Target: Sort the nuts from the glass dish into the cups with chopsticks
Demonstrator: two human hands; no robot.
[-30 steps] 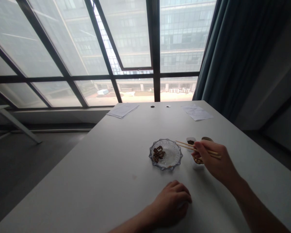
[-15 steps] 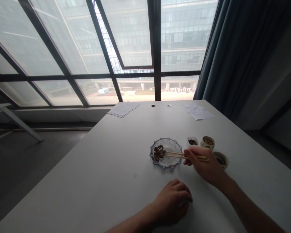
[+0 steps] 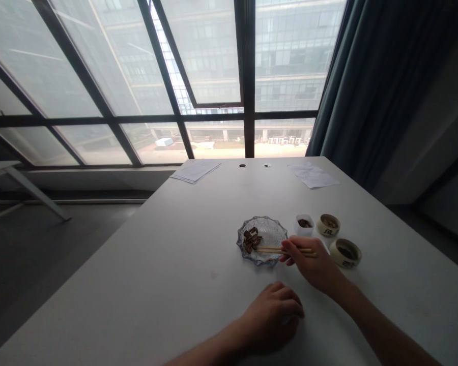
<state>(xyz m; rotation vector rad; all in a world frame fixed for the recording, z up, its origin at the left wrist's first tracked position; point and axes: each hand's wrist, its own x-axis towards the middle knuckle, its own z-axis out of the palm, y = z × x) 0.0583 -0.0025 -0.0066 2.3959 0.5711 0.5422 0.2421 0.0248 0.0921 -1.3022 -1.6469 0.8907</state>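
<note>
On the white rectangular table (image 3: 156, 274), at your right, you have the clear glass plate with a pointed, scalloped rim (image 3: 270, 233), and the small heap of dark brown, curled pieces (image 3: 252, 240) lies on its left part. Your right hand (image 3: 306, 260) is gripping the pair of pale wooden chopsticks (image 3: 269, 248), and their tips are at the lower right edge of the heap; whether they already pinch a piece, I cannot tell. Your left hand (image 3: 275, 315) rests near the table's front edge with the fingers loosely curled, and I cannot tell if something is under it. I judge that the step in hand is to take a piece with the chopsticks, so the next move seems to call for pressing the tips together around one piece only, gently, without pushing the heap against the rim. To the right of the plate, the small white square plastic cup (image 3: 305, 232) contains dark brown bits. Beside it, the cream round bowl with a black character (image 3: 328, 233) contains light brown pieces, and the nearer, wider cream bowl (image 3: 345, 262) has something dark inside, too dim to name. Behind your right hand, one more whitish container (image 3: 323, 247) is mostly hidden, so its content cannot be seen
</note>
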